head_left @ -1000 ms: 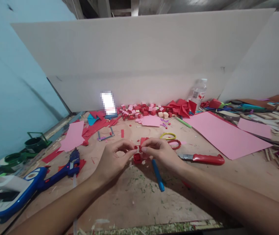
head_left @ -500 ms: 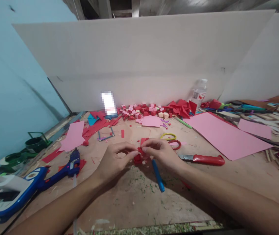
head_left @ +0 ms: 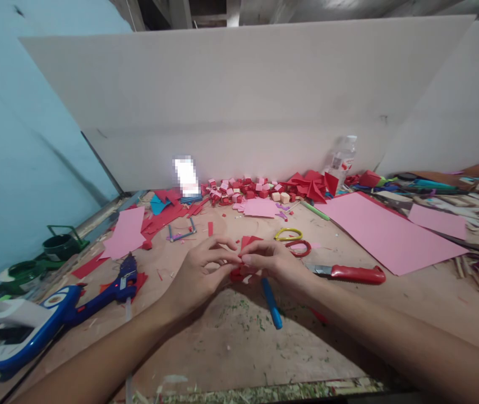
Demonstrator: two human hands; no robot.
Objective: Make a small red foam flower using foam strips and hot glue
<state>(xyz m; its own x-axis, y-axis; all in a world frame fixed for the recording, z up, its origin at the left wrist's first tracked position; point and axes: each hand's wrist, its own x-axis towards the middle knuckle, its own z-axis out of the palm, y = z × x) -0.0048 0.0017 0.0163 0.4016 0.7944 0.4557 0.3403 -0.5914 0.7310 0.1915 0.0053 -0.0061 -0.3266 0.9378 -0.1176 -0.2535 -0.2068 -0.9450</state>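
My left hand (head_left: 199, 275) and my right hand (head_left: 275, 265) meet at the middle of the wooden table (head_left: 243, 342), fingertips pinched together on a small red paper piece (head_left: 238, 272). The piece is mostly hidden by my fingers. A flat red paper scrap (head_left: 248, 240) lies just behind my hands. Under my right hand a blue pen (head_left: 272, 303) lies on the table, pointing toward me.
A red-handled utility knife (head_left: 349, 273) lies to the right, yellow and red rings (head_left: 293, 240) behind my hands. A blue glue gun (head_left: 109, 292) and tape dispenser (head_left: 24, 331) are at left. Pink paper sheets (head_left: 385, 230), red and pink cubes (head_left: 243, 189) and a bottle (head_left: 340, 157) stand farther back.
My fingertips have closed in together over the red piece, which showed more openly between the hands a second ago. The arms have barely shifted.
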